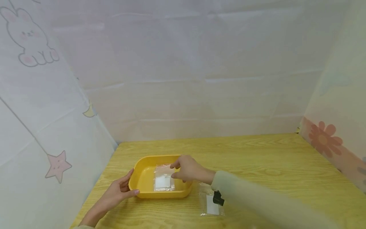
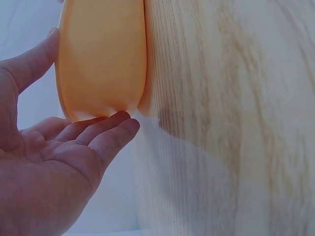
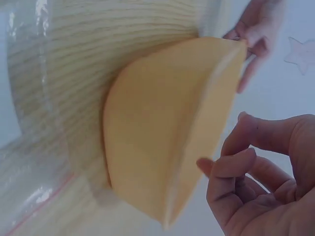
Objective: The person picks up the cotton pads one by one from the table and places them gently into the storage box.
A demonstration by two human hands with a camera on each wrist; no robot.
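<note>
A yellow plastic basin (image 1: 160,194) stands on the wooden table. My left hand (image 1: 114,192) holds its left end, the thumb at the near rim and the fingers along the outer wall; the left wrist view shows these fingers (image 2: 110,140) against the basin's end. A clear zip bag (image 1: 163,181) with a white piece inside lies in the basin. Over the basin's right part is my right hand (image 1: 187,168), its thumb and forefinger apart and bent loosely, with nothing between them. The basin's wall (image 3: 147,113) appears beside this hand in the right wrist view.
A second clear zip bag (image 1: 211,205) with a white piece lies on the table (image 1: 251,165), right of the basin and partly below the right sleeve (image 1: 257,197). A small black object (image 1: 218,198) shows at that sleeve. Printed cloth walls (image 1: 183,95) enclose the table.
</note>
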